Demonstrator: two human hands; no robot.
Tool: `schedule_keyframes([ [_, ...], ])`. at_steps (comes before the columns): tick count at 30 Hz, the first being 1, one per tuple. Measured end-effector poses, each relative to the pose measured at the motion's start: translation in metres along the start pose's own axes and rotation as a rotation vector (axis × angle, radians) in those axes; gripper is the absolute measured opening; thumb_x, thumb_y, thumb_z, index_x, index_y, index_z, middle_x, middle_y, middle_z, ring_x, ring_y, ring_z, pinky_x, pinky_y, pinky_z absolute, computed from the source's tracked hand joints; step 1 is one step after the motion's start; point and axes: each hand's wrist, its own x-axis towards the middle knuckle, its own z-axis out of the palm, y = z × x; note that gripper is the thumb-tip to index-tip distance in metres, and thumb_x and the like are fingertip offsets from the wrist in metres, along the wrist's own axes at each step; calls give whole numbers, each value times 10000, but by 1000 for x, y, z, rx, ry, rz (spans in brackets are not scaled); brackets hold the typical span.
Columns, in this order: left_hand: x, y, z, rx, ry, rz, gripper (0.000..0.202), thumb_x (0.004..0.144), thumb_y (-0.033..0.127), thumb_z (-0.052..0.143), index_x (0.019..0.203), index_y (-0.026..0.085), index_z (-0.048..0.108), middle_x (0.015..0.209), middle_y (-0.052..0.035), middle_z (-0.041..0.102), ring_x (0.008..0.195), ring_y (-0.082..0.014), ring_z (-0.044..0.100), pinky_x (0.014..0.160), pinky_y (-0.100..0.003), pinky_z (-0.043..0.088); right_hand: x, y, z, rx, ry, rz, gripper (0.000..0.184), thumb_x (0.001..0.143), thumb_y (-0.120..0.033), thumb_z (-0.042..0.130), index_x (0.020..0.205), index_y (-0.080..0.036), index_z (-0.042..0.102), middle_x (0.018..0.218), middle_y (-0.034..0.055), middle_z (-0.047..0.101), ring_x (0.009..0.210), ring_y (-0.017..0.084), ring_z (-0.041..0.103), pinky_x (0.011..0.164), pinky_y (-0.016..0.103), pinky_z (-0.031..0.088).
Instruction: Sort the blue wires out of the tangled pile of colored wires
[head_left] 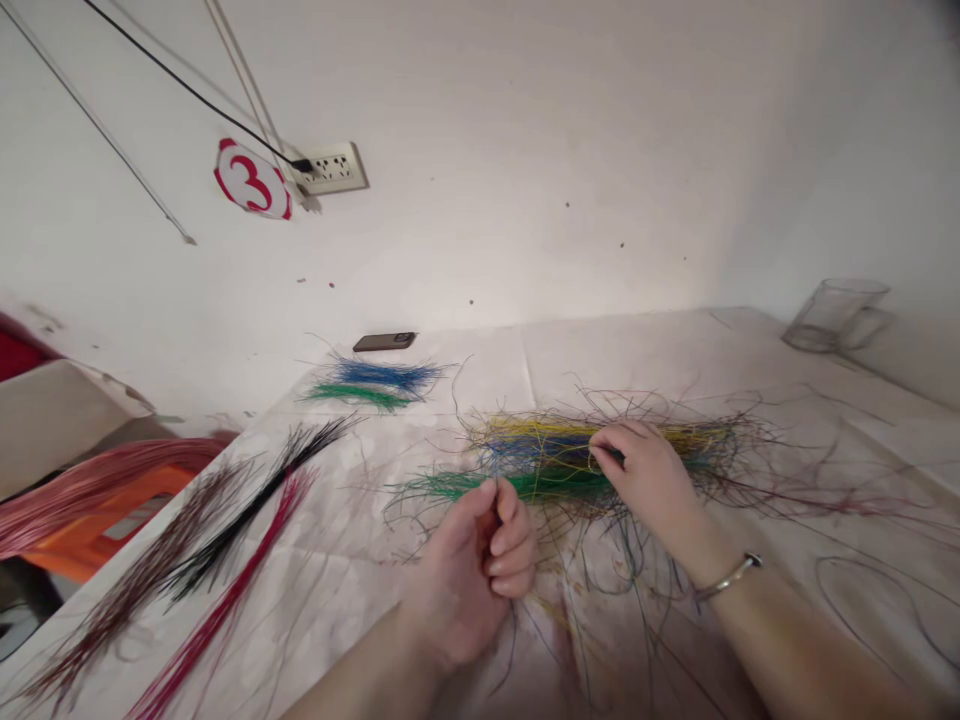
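Observation:
My left hand (480,570) is curled closed in front of the wire pile, thumb against the bent fingers. It pinches a thin dark wire (514,640) whose tail hangs below the palm. Over the right part of the pile, my right hand (649,480) has thumb and forefinger closed on a thin strand; which strand it is, I cannot make out. Beneath the hands lies a tangled heap of yellow wires (517,428), blue wires (536,450) and green wires (450,485), with loose ends spreading out on every side.
Sorted bundles lie to the left: blue (390,375), green (356,395), black (262,500), brown (150,570) and red (225,600). A phone (384,342) rests by the wall, a glass mug (832,318) at right. Reddish wires (105,480) drape over an orange stool (112,530).

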Motion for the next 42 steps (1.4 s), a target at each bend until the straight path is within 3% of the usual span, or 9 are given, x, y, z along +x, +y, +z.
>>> schedule_keyframes([
  [9,2,-2,-4,-17,-5,-22,241,883,345,465,728,160,454,576,56,228,447,-44,187,413,-165,142,-1,-19,-15,153,239,-8,137,868,-218,514,896,-199,646,862,57,660,836,201,600,787,377,490],
  [15,4,-4,-7,-4,10,-20,234,874,346,484,733,162,457,574,58,237,442,-42,189,411,-161,146,-3,-24,-22,192,328,24,172,876,-250,529,942,-215,684,906,55,676,866,196,620,822,382,499],
  [21,4,-4,-7,1,20,-18,235,878,343,477,736,157,462,576,57,244,442,-39,185,411,-161,142,-4,-27,-26,219,348,108,202,886,-265,507,974,-222,684,912,50,691,857,200,632,798,374,505],
  [28,3,-5,-6,10,32,-14,227,881,329,466,738,153,469,576,55,253,439,-37,181,409,-163,136,-4,-28,-29,285,359,262,225,889,-291,490,1000,-213,670,786,32,679,708,183,638,686,336,513],
  [30,3,-6,-6,13,26,-13,234,884,332,460,736,151,471,575,55,253,439,-37,180,409,-165,134,-3,-28,-27,295,304,221,218,889,-278,488,987,-211,670,832,39,690,749,187,641,703,336,511],
  [32,3,-4,-5,12,23,-7,240,887,332,454,735,148,475,576,54,252,442,-37,179,410,-167,133,-4,-30,-24,308,167,113,213,892,-246,478,987,-210,666,910,46,696,827,188,640,751,340,503],
  [37,1,4,0,13,49,58,232,888,323,454,740,147,488,577,52,251,453,-43,182,416,-167,133,-7,-42,-17,237,-386,-150,188,878,-253,515,892,-220,700,799,32,659,737,168,609,667,297,472],
  [39,1,7,1,26,61,77,226,882,316,461,733,149,488,569,53,248,450,-45,175,413,-169,127,-7,-45,-19,226,-462,-130,216,851,-324,562,1001,-234,688,784,23,650,679,157,593,615,276,451],
  [42,1,8,2,35,73,88,226,876,317,472,724,150,486,563,54,246,446,-46,165,409,-171,120,-5,-42,-25,227,-400,27,412,879,-387,501,1254,-221,536,813,19,654,639,151,585,601,279,447],
])
